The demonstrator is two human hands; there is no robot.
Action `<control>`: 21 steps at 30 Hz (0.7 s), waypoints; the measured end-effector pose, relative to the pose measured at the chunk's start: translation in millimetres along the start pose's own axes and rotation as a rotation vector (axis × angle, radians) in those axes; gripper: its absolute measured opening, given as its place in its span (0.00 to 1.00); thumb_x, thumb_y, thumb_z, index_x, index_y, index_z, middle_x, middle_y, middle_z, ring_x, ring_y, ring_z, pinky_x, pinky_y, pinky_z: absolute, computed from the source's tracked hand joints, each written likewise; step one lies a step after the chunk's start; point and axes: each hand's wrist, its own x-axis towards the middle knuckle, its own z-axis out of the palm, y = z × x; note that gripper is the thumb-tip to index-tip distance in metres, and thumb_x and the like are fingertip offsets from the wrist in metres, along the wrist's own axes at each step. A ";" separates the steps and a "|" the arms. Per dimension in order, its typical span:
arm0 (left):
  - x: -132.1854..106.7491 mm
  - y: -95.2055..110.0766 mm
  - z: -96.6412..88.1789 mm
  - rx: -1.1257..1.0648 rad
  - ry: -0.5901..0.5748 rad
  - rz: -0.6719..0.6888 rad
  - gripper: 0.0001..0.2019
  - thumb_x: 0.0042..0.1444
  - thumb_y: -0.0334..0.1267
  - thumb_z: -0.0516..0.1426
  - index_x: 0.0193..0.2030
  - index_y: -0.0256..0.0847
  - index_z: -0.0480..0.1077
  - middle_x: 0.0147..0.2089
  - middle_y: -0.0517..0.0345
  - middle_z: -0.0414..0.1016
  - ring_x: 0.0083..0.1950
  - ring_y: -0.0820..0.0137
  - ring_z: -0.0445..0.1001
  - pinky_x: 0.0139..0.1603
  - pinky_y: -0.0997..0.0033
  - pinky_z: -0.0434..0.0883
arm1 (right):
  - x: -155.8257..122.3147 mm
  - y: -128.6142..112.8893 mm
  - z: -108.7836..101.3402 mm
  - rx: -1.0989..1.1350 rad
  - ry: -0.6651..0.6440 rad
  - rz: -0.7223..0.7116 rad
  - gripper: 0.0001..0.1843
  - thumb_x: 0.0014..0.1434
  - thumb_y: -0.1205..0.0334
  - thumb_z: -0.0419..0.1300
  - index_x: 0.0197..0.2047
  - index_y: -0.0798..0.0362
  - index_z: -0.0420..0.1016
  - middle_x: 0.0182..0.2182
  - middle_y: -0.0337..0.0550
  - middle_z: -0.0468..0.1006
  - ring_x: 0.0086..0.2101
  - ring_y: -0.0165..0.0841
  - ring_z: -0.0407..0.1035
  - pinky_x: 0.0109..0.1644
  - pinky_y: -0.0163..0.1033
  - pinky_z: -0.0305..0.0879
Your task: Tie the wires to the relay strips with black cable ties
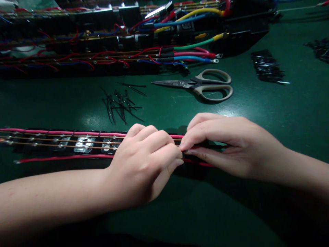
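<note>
A long black strip assembly (64, 144) with pink-red wires (64, 133) along both sides lies across the green mat in front of me. My left hand (146, 161) is curled into a loose fist over the strip's right part, fingertips pinched at the wires. My right hand (226, 144) meets it from the right, thumb and fingers pressed together on the same spot of the strip. What sits between the fingertips is too small to name.
Grey-handled scissors (203, 84) lie behind my hands. Loose black cable ties (120, 103) are scattered left of them. A stack of wired strip assemblies (115, 37) fills the far side. Bundles of black ties (266, 67) lie at the right on the green mat (180, 212).
</note>
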 end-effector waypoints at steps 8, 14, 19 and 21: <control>1.9 2.1 -4.0 -0.083 -0.068 -0.067 0.10 0.69 0.35 0.54 0.35 0.40 0.71 0.37 0.58 0.76 0.38 0.66 0.67 0.40 0.61 0.58 | -1.3 3.3 1.1 0.047 0.015 -0.040 0.03 0.63 0.67 0.65 0.38 0.55 0.81 0.33 0.42 0.84 0.37 0.30 0.75 0.40 0.32 0.72; 3.1 1.5 -4.1 -0.103 -0.080 -0.061 0.10 0.68 0.35 0.54 0.33 0.40 0.71 0.35 0.58 0.74 0.36 0.66 0.64 0.38 0.62 0.55 | -2.6 8.1 3.0 0.081 -0.002 -0.074 0.04 0.64 0.68 0.65 0.37 0.57 0.82 0.32 0.44 0.83 0.37 0.32 0.74 0.40 0.35 0.72; 3.0 1.4 -5.4 -0.125 -0.069 -0.079 0.10 0.68 0.35 0.55 0.35 0.42 0.74 0.36 0.59 0.76 0.37 0.67 0.66 0.40 0.63 0.56 | -2.7 10.2 3.5 0.100 0.003 -0.097 0.03 0.63 0.69 0.66 0.36 0.57 0.82 0.32 0.44 0.83 0.37 0.31 0.74 0.40 0.35 0.72; 3.7 1.0 -6.2 -0.144 -0.078 -0.089 0.10 0.68 0.35 0.55 0.35 0.42 0.75 0.36 0.60 0.76 0.38 0.68 0.67 0.40 0.63 0.56 | -1.9 10.0 3.5 0.101 0.007 -0.103 0.03 0.63 0.69 0.66 0.36 0.57 0.82 0.32 0.44 0.83 0.37 0.31 0.74 0.40 0.35 0.72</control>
